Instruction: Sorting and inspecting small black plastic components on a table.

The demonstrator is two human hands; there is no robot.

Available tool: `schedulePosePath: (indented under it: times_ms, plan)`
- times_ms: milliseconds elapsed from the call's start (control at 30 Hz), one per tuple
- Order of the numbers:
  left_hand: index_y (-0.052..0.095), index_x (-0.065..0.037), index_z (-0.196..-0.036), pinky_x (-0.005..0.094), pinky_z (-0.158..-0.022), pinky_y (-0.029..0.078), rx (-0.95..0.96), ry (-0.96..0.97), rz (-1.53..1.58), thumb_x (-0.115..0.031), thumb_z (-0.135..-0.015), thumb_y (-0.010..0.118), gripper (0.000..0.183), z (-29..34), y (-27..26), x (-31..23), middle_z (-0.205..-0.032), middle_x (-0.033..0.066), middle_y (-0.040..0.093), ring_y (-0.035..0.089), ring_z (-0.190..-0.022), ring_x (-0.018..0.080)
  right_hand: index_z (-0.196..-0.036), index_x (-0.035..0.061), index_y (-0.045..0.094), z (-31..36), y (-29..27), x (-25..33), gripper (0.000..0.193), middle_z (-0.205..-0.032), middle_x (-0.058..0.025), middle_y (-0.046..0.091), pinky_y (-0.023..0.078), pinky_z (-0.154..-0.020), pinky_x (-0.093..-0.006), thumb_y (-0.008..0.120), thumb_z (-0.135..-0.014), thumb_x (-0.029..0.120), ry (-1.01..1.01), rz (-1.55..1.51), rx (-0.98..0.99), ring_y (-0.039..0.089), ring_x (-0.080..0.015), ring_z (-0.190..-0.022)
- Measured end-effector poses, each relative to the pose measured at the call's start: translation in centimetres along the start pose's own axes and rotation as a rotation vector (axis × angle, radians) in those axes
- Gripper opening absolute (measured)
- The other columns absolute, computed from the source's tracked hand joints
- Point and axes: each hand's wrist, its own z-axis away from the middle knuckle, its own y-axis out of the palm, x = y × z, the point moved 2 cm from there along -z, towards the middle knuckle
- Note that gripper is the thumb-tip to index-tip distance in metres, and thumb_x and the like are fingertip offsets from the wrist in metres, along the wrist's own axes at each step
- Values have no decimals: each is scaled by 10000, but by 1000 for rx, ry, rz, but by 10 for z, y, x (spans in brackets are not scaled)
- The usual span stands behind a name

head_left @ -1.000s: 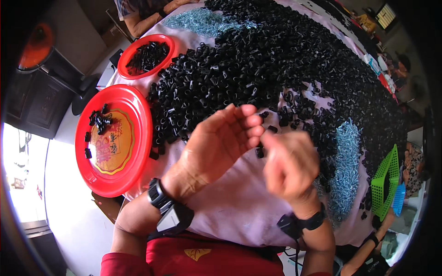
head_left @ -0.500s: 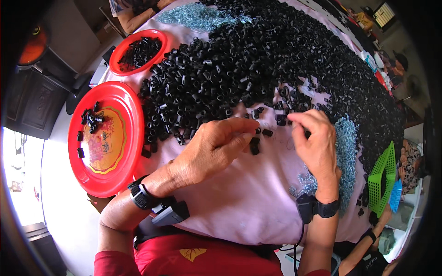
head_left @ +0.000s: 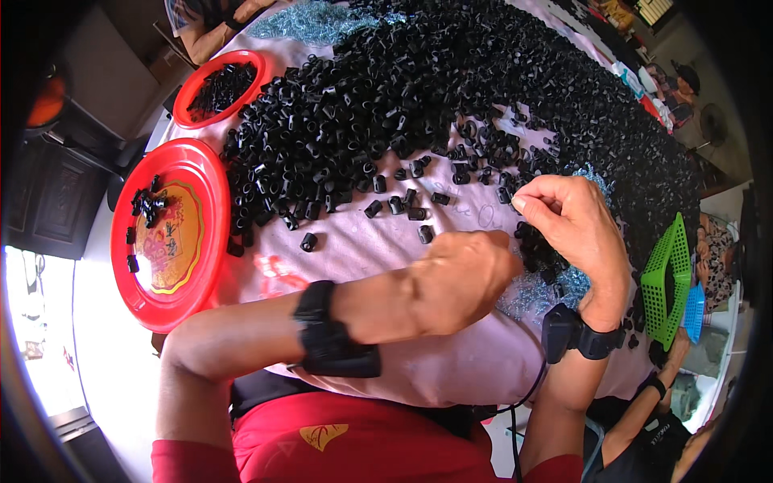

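Note:
My left hand (head_left: 463,282) is curled closed, knuckles up and a little blurred, beside the pile of small silvery-blue metal pieces (head_left: 576,283). Its fingertips are hidden, so what they hold cannot be told. My right hand (head_left: 578,221) is closed with thumb and forefinger together, touching or very near a small black tubular plastic piece (head_left: 504,196); anything inside the pinch is too small to make out. Several loose black pieces (head_left: 416,214) lie on the pink cloth (head_left: 483,213) before my hands. Beyond them spreads a large heap of black pieces (head_left: 362,121).
At the left stands a red plate (head_left: 219,241) with a few black pieces; a second red plate (head_left: 262,68) behind it holds many. A green basket (head_left: 664,282) and blue basket (head_left: 694,310) stand at the right. Other people's arms (head_left: 201,40) show around the table.
My left hand has swung right and nearer me, from the loose pieces to the silvery pile. My right hand has shifted slightly right, its thumb and forefinger now together.

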Motion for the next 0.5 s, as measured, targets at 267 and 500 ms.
schedulePosePath:
  times_ms: [267, 500]
  plan:
    - [663, -35, -936, 376, -665, 565, -243, 144, 19, -61, -846, 681, 95, -8, 7, 0, -909, 127, 668, 704, -814, 277, -869, -19, 723, 7, -14, 4, 217, -633, -140, 645, 428, -519, -328, 709, -903, 195, -58, -34, -94, 550, -147, -513]
    - [618, -38, -1045, 178, -532, 461, -112, -363, 1015, -109, -943, 721, 160, 21, -33, 36, -861, 2, 700, 695, -720, 63, -849, -26, 715, 4, 11, 7, 182, -646, -85, 651, 459, -549, -291, 734, -878, 152, -121, -289, 162, 565, -70, -593]
